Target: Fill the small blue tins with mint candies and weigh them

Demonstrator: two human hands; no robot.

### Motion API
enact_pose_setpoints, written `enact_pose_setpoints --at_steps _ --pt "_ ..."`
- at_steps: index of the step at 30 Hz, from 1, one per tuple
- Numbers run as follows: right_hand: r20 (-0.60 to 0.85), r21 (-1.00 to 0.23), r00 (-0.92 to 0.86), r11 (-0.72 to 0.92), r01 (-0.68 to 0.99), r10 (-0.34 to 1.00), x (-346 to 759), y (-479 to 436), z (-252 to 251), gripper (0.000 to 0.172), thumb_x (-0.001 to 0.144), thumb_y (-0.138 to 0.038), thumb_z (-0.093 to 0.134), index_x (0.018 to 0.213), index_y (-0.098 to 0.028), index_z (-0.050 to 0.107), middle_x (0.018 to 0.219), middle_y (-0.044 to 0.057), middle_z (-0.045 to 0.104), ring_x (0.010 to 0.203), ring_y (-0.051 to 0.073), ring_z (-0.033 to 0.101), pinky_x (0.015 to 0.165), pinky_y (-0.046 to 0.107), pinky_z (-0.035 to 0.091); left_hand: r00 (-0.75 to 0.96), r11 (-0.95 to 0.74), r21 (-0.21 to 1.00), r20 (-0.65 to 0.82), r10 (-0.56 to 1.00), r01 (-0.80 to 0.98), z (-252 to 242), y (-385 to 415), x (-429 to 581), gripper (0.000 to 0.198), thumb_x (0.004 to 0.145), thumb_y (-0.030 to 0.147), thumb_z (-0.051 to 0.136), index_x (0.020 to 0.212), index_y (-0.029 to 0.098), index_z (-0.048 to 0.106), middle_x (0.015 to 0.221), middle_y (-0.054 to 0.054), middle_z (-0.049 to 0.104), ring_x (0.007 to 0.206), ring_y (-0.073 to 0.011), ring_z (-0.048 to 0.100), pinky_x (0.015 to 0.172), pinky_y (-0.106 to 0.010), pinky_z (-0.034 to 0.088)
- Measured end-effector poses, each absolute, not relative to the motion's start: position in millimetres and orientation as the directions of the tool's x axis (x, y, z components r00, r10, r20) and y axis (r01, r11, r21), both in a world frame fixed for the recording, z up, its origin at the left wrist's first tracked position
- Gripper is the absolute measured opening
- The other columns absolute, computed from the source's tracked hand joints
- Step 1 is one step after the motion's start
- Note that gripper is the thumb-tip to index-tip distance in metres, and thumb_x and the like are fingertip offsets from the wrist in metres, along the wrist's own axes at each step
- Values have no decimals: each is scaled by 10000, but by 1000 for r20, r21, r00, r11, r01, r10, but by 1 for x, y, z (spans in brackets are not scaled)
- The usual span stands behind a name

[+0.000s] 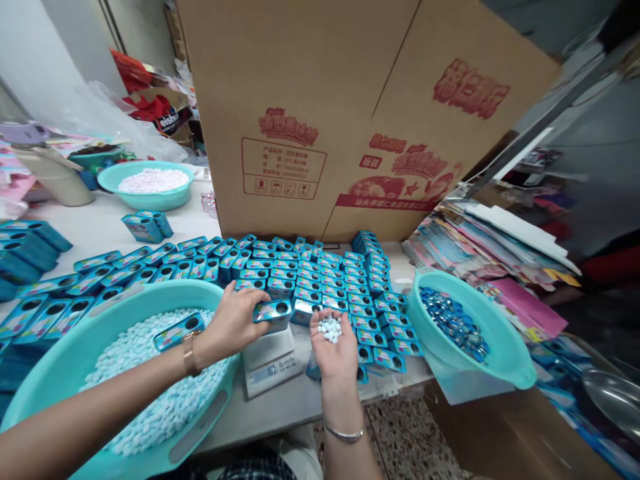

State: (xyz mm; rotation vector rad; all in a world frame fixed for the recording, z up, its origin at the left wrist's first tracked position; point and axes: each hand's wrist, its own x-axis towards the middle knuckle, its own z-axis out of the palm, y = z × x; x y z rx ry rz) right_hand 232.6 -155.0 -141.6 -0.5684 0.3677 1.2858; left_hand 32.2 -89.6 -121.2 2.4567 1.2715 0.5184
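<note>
My left hand (231, 321) grips a small blue tin (273, 311) with a round dark hole in its top, at the platform of a white digital scale (270, 373). Whether the tin's base rests on the platform, I cannot tell. Palm up to the right of the scale, my right hand (336, 360) cups a small heap of white candies (330, 328). Under my left forearm stands a large teal basin (45, 380) full of pale candies (155, 400). Another blue tin (179, 331) lies on those candies. Rows of similar tins (320, 280) stand behind both hands.
A tall cardboard box (320, 100) blocks the back. At right, a teal tub (500, 347) holds small shiny blue pieces (453, 323), near stacked printed sheets (465, 247). A smaller teal bowl (160, 200) and a bottle (55, 173) stand back left.
</note>
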Motion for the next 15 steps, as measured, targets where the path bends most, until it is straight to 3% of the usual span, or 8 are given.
enact_pose_setpoints --at_steps 6,8,12,15 --pt "-557 -251 308 197 -948 772 246 -155 -146 234 884 -282 493 676 -191 546 668 -18 620 654 98 627 726 302 567 565 -561 334 95 820 758 -155 -88 42 298 748 341 627 1013 207 595 993 -72 700 1022 -282 616 1101 -586 171" --pt "-511 -304 334 197 -932 792 250 -155 -148 211 867 -264 522 667 -196 541 658 -26 618 656 102 624 713 310 569 564 -565 296 100 820 770 -153 -90 40 476 738 411 649 1146 190 547 1117 -117 666 1132 -324 561 1096 -610 166" --pt "-467 -346 367 216 -913 804 258 -156 -148 201 863 -242 521 668 -201 540 653 -30 613 668 107 621 684 312 571 516 -553 258 201 833 792 -128 -93 30 1005 717 590 643 1471 136 158 1476 -219 358 1389 -401 255 1097 -650 115" --pt "-512 -278 346 229 -933 787 259 -154 -144 231 892 -258 477 681 -193 545 666 -19 609 673 96 618 670 274 563 473 -531 256 257 843 808 -112 -91 23 1025 779 623 566 1499 150 12 1530 -200 264 1425 -386 165 1110 -644 82"
